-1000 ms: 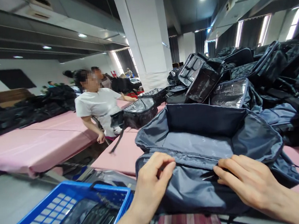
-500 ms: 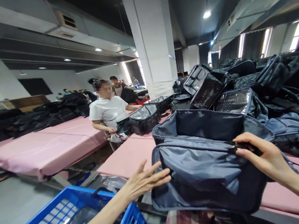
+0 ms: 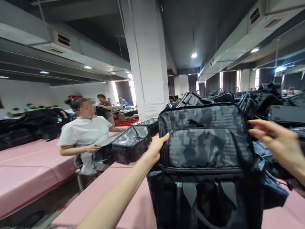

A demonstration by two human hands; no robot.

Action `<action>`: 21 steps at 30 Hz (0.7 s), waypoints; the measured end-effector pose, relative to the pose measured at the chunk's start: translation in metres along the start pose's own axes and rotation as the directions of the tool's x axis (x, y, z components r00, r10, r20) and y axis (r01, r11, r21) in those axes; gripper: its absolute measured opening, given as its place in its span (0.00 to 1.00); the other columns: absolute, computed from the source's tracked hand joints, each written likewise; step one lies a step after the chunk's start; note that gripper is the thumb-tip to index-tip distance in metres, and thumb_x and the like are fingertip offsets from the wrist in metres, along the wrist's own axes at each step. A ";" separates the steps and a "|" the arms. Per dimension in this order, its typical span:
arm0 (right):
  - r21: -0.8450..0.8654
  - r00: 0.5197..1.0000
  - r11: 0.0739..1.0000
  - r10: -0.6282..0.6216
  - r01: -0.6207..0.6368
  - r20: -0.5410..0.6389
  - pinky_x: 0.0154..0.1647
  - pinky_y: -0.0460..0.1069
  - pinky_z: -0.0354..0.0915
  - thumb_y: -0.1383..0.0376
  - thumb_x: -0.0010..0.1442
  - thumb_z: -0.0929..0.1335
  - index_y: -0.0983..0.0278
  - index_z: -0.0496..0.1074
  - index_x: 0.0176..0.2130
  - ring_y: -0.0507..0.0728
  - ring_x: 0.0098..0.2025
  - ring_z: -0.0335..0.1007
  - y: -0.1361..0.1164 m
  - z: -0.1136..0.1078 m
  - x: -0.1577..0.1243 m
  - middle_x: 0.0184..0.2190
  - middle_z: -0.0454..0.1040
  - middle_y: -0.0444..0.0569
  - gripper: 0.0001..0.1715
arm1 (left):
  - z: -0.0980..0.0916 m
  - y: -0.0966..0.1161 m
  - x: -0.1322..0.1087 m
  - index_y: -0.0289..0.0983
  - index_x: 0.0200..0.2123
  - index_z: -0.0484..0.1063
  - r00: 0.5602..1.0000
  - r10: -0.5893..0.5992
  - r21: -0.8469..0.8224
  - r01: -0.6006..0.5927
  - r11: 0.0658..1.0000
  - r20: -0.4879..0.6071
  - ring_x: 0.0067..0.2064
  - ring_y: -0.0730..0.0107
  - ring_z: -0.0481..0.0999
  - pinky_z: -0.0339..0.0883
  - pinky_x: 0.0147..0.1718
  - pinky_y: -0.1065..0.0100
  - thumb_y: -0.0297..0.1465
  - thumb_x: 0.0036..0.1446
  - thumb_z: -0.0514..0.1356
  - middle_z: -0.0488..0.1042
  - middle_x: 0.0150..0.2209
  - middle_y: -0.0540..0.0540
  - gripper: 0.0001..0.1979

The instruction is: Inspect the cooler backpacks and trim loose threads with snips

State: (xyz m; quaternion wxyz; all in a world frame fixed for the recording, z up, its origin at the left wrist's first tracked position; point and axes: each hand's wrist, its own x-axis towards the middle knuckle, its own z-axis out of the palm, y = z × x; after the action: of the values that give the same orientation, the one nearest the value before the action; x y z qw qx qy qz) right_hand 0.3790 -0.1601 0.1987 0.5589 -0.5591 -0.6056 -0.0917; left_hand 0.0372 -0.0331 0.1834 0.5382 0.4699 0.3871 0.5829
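Observation:
A dark camouflage bag (image 3: 203, 149) stands upright in front of me, its patterned flap raised and a grey strap handle hanging below. My left hand (image 3: 159, 144) grips the flap's left edge, fingers hidden behind it. At the right edge of the flap is my right hand (image 3: 274, 135), fingers apart and slightly curled; it holds nothing that I can see. Blue-grey fabric (image 3: 274, 189) shows at the bag's lower right.
Pink-covered tables (image 3: 133, 199) lie beneath and to the left. A person in a white shirt (image 3: 85, 133) stands beyond, beside a silver-lined bag (image 3: 130, 141). Dark bags (image 3: 298, 115) are heaped at the right, and a pillar (image 3: 148, 53) rises behind.
The flap has swung up, showing its camouflage side instead of the lining. My left hand has taken hold of its edge; my right hand has let go. The view has shifted right.

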 end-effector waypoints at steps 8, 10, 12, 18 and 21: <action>-0.209 0.904 0.962 -0.072 0.174 0.421 0.38 0.48 0.61 0.55 0.56 0.64 0.61 0.72 0.44 0.58 0.41 0.71 -0.054 0.122 0.039 0.39 0.76 0.49 0.20 | -0.010 -0.014 -0.012 0.30 0.31 0.74 0.998 -0.048 -0.151 0.052 0.987 0.030 0.24 0.70 0.75 0.71 0.28 0.70 0.24 0.49 0.61 0.77 0.25 0.43 0.04; -0.228 0.865 0.933 -0.142 0.280 0.482 0.35 0.47 0.59 0.57 0.57 0.64 0.60 0.73 0.40 0.57 0.39 0.70 -0.072 0.138 0.040 0.37 0.76 0.48 0.15 | -0.011 -0.012 -0.012 0.29 0.30 0.74 0.998 -0.056 -0.166 0.062 0.984 0.040 0.23 0.69 0.75 0.71 0.27 0.69 0.24 0.50 0.61 0.77 0.24 0.43 0.03; -0.252 0.831 0.899 -0.182 0.357 0.526 0.32 0.46 0.57 0.60 0.57 0.64 0.61 0.73 0.35 0.56 0.39 0.70 -0.086 0.147 0.040 0.37 0.76 0.48 0.11 | -0.013 -0.013 -0.011 0.29 0.29 0.74 0.997 -0.067 -0.190 0.075 0.979 0.050 0.23 0.68 0.75 0.71 0.27 0.68 0.24 0.50 0.61 0.77 0.24 0.42 0.03; -0.339 0.868 0.873 -0.168 0.351 0.466 0.30 0.46 0.53 0.62 0.62 0.58 0.65 0.70 0.34 0.56 0.35 0.68 -0.127 0.161 0.057 0.34 0.74 0.52 0.15 | -0.015 -0.013 -0.003 0.30 0.27 0.74 0.976 -0.138 -0.082 0.154 0.985 0.170 0.23 0.66 0.75 0.72 0.29 0.64 0.28 0.55 0.57 0.75 0.20 0.44 0.09; -0.310 0.836 0.840 -0.267 0.446 0.480 0.31 0.46 0.54 0.61 0.60 0.60 0.63 0.69 0.36 0.57 0.38 0.68 -0.165 0.179 0.045 0.39 0.73 0.51 0.12 | -0.016 -0.008 -0.002 0.29 0.27 0.74 0.992 0.081 0.390 -0.111 0.914 0.093 0.22 0.71 0.71 0.71 0.30 0.63 0.32 0.59 0.53 0.71 0.19 0.48 0.16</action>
State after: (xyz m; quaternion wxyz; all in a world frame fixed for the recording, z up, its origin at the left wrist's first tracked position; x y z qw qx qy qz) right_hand 0.1589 -0.0614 0.2542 0.2583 -0.5438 -0.7732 -0.1992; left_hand 0.0233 -0.0331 0.1713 0.4176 0.6083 0.4526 0.5008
